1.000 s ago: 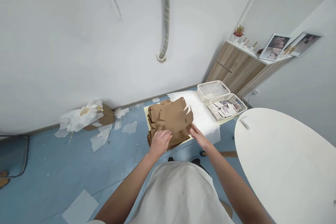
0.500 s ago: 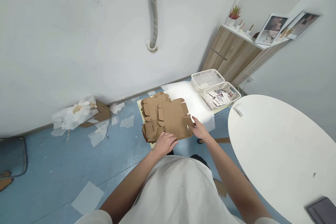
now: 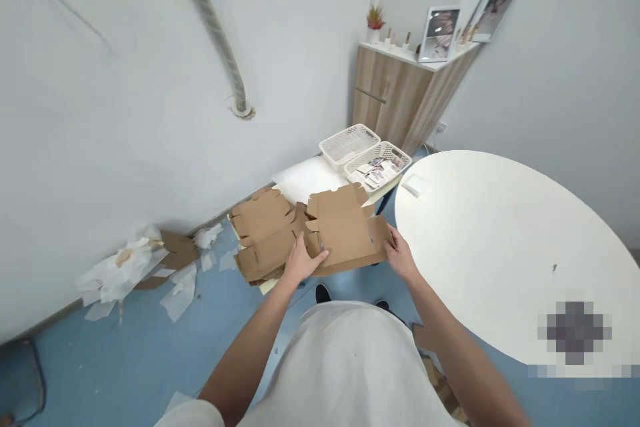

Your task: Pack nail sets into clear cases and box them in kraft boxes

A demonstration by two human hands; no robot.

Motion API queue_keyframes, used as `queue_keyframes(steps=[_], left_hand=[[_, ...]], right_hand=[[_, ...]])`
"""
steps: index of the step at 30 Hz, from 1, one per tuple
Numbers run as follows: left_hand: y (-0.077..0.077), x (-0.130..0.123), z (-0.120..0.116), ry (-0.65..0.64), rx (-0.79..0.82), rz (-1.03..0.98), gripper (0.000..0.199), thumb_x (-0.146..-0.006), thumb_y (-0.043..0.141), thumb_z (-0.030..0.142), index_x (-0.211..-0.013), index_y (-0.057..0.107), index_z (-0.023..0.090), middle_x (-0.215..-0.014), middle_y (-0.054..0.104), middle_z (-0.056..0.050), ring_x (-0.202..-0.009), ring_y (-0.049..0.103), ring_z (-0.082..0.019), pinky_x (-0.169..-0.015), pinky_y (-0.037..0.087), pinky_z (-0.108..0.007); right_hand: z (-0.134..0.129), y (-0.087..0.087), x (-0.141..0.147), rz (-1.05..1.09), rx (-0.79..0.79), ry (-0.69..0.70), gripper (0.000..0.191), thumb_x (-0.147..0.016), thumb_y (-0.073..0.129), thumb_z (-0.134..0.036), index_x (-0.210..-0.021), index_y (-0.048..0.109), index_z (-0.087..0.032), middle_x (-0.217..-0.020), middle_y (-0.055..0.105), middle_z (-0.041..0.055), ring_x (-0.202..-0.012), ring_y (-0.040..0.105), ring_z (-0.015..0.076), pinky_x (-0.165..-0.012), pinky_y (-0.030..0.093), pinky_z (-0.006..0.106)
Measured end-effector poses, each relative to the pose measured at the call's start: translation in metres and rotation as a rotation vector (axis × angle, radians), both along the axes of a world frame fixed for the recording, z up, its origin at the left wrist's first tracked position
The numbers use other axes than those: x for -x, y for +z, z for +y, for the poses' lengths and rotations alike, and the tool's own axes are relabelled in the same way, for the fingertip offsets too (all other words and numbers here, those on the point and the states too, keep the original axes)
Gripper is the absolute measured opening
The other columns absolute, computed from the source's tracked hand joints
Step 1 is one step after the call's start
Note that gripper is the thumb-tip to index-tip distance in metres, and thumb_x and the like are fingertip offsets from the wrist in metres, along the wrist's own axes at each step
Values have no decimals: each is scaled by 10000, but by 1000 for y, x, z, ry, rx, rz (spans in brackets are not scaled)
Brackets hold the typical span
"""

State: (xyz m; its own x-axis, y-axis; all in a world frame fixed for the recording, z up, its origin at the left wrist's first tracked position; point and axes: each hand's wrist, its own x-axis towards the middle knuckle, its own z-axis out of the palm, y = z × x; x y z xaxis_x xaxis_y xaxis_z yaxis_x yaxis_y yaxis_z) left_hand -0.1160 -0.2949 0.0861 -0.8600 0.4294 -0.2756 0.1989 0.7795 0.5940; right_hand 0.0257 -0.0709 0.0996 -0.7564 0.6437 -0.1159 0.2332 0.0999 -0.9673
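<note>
I have one flat, unfolded cardboard box between the two hands, above the near side of the low surface, its flaps spread outward. The right hand is closed on the flap at the box's right end. The left hand is spread at the near left corner, thumb against the cardboard; I cannot tell whether its fingers grip. Directly left, a stack of flat boxes lies on the surface. Behind the held box, I see a white sheet and two white baskets side by side; the nearer basket contains printed packets. To the right stands a round white table; beyond the baskets, a wooden cabinet. At far left, crumpled paper lies against a carton on the blue floor.
</note>
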Motion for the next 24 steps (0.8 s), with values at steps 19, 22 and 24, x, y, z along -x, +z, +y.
queue_keyframes(steps=[19,22,24], left_hand=[[-9,-111,222,-559,-308,-355,389,-695,402,166,-1036,586,135,-944,659,-51,-839,605,-181,-712,491,-297],[-13,-117,239,-621,-240,-364,371,-698,420,201,-1008,614,137,-923,665,-46,-790,604,-183,-683,486,-296],[-16,-116,248,-656,-208,-372,368,-706,426,223,-1008,619,140,-917,667,-42,-762,602,-179,-670,481,-290]], right_hand=[[89,-39,-238,83,140,-772,539,-754,447,-371,-1261,349,-217,-1208,515,88,-1001,557,218,-800,487,378],[84,-54,-253,72,211,-876,525,-750,456,-380,-1239,372,-210,-1161,553,87,-964,577,224,-775,495,374],[79,-62,-255,51,220,-926,498,-748,459,-384,-1207,406,-201,-1144,567,84,-997,562,223,-806,480,369]])
